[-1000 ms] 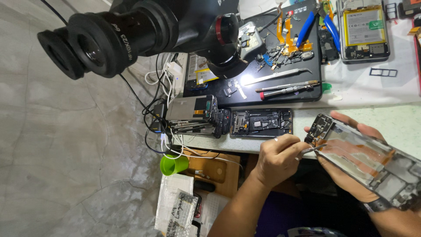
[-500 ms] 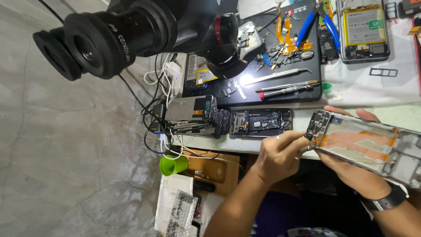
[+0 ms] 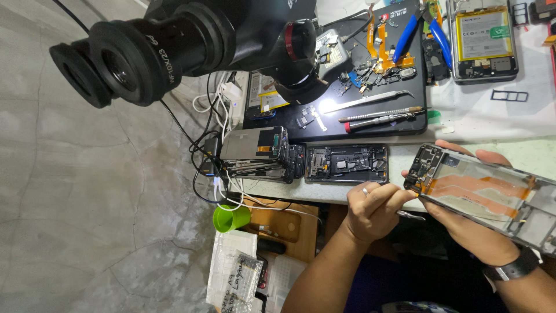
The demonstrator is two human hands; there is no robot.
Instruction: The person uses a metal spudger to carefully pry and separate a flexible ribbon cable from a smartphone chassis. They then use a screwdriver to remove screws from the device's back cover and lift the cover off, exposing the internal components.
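The left hand (image 3: 373, 211) is seen clenched, its fingers (image 3: 370, 197) curled tightly inward around a thin metal tool (image 3: 410, 215), only a short stretch of which shows past the knuckles. A ring is worn on one finger. The tip of the tool is hidden between the two hands, so what it touches cannot be told.

The right hand (image 3: 469, 229), with a dark wristwatch (image 3: 512, 268) on its wrist, is cupped beneath a stripped phone frame (image 3: 486, 194). The frame is grasped from below, with fingertips (image 3: 492, 156) wrapped over its far edge. It is held tilted, just above the near edge of the pale worktable (image 3: 538, 153) and just beside the left hand. Its inside is turned upward: a silvery, reflective panel is crossed by orange ribbon cables, and a dark cluster of small parts is packed into the end nearest the left hand.

On the table behind, an opened dark phone (image 3: 346, 164) is laid flat beside a stack of phones (image 3: 258, 152). A black mat (image 3: 370, 130) is set further back, with tweezers (image 3: 370, 100) lying on it. A black microscope (image 3: 174, 46) is hung over the far left.
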